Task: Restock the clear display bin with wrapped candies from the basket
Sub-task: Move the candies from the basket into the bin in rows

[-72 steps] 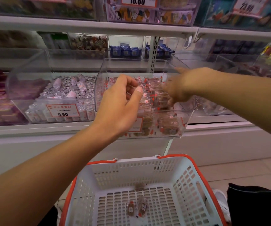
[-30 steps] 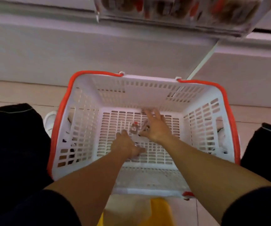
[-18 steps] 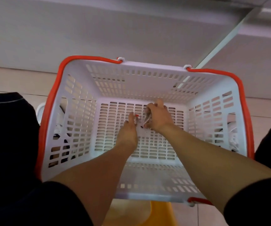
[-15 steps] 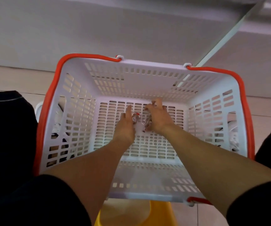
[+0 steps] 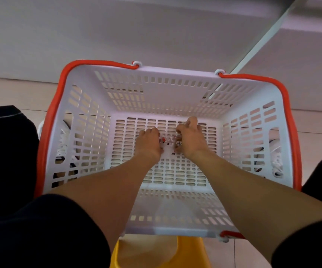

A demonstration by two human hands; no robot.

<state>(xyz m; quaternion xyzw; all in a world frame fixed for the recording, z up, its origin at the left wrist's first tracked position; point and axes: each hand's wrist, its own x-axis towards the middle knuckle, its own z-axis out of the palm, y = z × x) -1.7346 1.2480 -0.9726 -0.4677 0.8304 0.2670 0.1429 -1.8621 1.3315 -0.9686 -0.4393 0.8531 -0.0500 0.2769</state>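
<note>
A white slotted basket [image 5: 90, 117] with an orange rim is seen from above, filling the middle of the frame, and both bare forearms are reached down into it from the lower edge. The left hand [image 5: 149, 141] is laid knuckles-up on the basket floor just left of centre, its fingers curled under; whether anything is gripped by it cannot be told. The right hand [image 5: 190, 139] is set just right of centre, fingers bent inward and closed around a wrapped candy [image 5: 178, 144], of which only a clear wrapper with a red and white mark is shown at the thumb side. Between the two hands, on the basket floor, a few more wrapped candies [image 5: 165, 140] are gathered, small and blurred, with red spots visible; they are touched or nearly touched by both hands. The display bin is not shown in the frame. A pale shelf base [image 5: 137, 31] is seen across the upper part of the frame, a tiled floor [image 5: 11, 89] at the left, dark sleeves at the lower corners, and a yellow stool [image 5: 156, 252] under the basket at the bottom centre.
</note>
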